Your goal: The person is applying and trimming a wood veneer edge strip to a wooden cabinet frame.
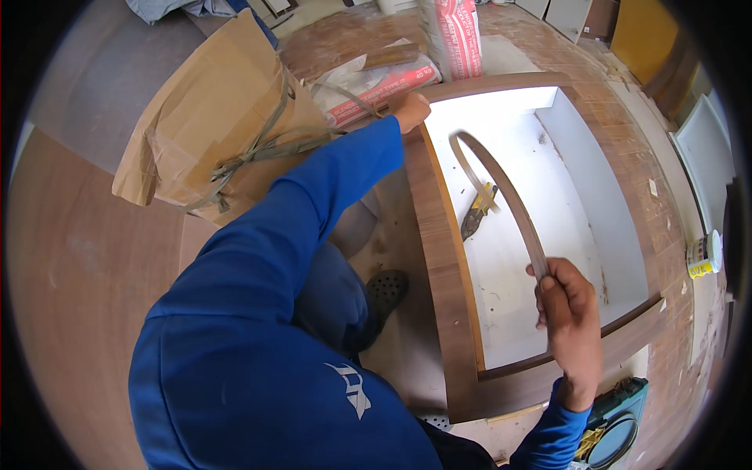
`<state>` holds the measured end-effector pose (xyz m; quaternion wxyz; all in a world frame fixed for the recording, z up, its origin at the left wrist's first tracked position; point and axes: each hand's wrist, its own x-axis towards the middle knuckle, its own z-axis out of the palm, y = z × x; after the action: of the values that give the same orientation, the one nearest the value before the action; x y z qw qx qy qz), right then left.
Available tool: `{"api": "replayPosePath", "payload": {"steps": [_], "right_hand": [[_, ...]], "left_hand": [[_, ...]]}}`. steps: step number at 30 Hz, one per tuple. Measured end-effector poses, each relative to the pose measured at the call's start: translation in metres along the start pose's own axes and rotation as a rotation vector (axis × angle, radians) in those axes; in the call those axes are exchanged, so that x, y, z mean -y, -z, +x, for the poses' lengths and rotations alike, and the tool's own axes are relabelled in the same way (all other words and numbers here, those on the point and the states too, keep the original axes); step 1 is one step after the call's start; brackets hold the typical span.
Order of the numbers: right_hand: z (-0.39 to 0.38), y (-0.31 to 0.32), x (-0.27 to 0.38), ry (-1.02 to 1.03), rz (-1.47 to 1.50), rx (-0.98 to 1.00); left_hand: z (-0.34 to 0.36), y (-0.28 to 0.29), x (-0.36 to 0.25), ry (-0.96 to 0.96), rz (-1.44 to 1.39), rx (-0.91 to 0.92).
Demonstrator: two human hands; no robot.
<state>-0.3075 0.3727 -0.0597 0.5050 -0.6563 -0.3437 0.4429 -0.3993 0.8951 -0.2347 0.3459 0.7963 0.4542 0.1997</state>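
A brown wood-grain cabinet frame (439,235) with a white interior lies in front of me. My right hand (570,309) is closed on a thin wood-grain edging strip (513,196) above the cabinet's near right part. The strip arches up and away from the hand, then bends back down over the white inside. My left hand (411,111) is at the frame's far left corner with its fingers curled; whatever they may grip is hidden. Inside the cabinet lies a dark hand tool with yellow handles (478,211), probably pliers, partly behind the strip's end.
A large cardboard package (211,110) tied with greenish strapping stands to the left. Red-and-white sacks (453,39) are beyond the cabinet. A white tub (705,254) sits far right. Near the lower right is a teal case (627,407). Small debris dots the cabinet's inside.
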Motion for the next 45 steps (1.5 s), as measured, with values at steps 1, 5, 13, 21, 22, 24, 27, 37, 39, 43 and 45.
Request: {"api": "replayPosePath", "payload": {"steps": [1, 5, 13, 21, 22, 24, 27, 37, 39, 43, 45], "right_hand": [[0.005, -0.003, 0.001, 0.003, 0.017, 0.007], [0.014, 0.013, -0.034, 0.063, -0.075, -0.09], [0.001, 0.031, -0.024, 0.116, 0.0, -0.065], [-0.032, 0.018, -0.047, -0.185, -0.117, -0.005], [-0.038, 0.02, -0.056, -0.188, -0.1, 0.003], [-0.036, 0.018, -0.06, -0.183, -0.106, 0.018], [-0.038, 0.02, -0.08, -0.247, -0.095, -0.022], [-0.013, -0.014, -0.111, -0.305, -0.081, 0.03], [-0.014, -0.015, -0.106, -0.301, -0.115, -0.016], [0.0, -0.011, -0.118, -0.288, -0.209, -0.028], [0.018, -0.004, -0.148, -0.216, -0.421, 0.032]], "left_hand": [[0.003, 0.003, 0.001, 0.001, -0.001, -0.007], [-0.038, -0.03, -0.064, -0.169, -0.455, 0.101], [-0.197, -0.047, -0.166, 0.44, -0.478, 1.301], [-0.051, -0.077, -0.159, 0.461, -1.517, 0.258], [-0.034, -0.068, -0.148, 0.283, -1.482, 0.308], [0.005, -0.036, -0.102, 0.267, -1.553, 0.22], [0.004, -0.056, -0.074, 0.419, -1.346, 0.142], [0.044, -0.077, 0.0, 0.653, -1.064, 0.041], [0.055, -0.094, 0.0, 0.836, -1.195, -0.317], [0.067, -0.112, 0.031, 0.687, -1.26, -0.172], [0.084, -0.1, 0.055, 0.517, -1.273, 0.0]]}}
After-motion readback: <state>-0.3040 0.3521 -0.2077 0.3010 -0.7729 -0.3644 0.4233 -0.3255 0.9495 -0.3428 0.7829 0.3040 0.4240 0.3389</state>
